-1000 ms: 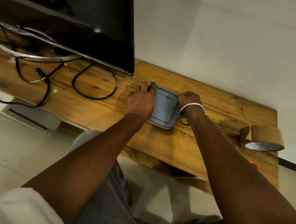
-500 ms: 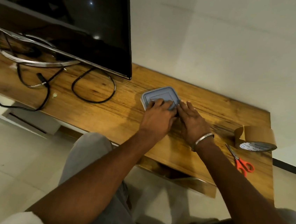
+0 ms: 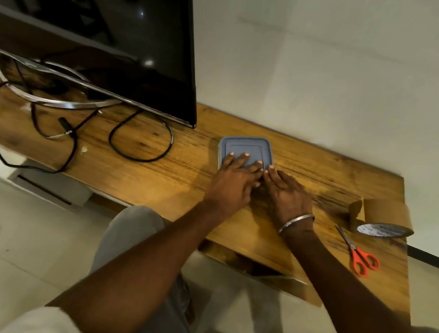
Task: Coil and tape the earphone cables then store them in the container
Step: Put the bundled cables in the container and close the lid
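Container (image 3: 246, 148), grey-blue lid on, sits on the wooden worktop (image 3: 184, 179) directly ahead of both hands. Left hand (image 3: 234, 181): fingers straight and spread, laid flat on the near half of the lid. Right hand (image 3: 284, 192): fingers straight, tips at the container's near right corner, palm down on the worktop. The two hands lie side by side, touching at the fingers, neither curled round anything. Metal bangle (image 3: 296, 223) on the right wrist.

Right of the right hand, well apart: brown tape roll (image 3: 382, 217), loose end raised. Orange-handled scissors (image 3: 360, 255) just nearer than the roll, blades closed.

Left of the left hand: looped black cables (image 3: 139, 141) and a dark TV screen (image 3: 91, 31) on its stand.
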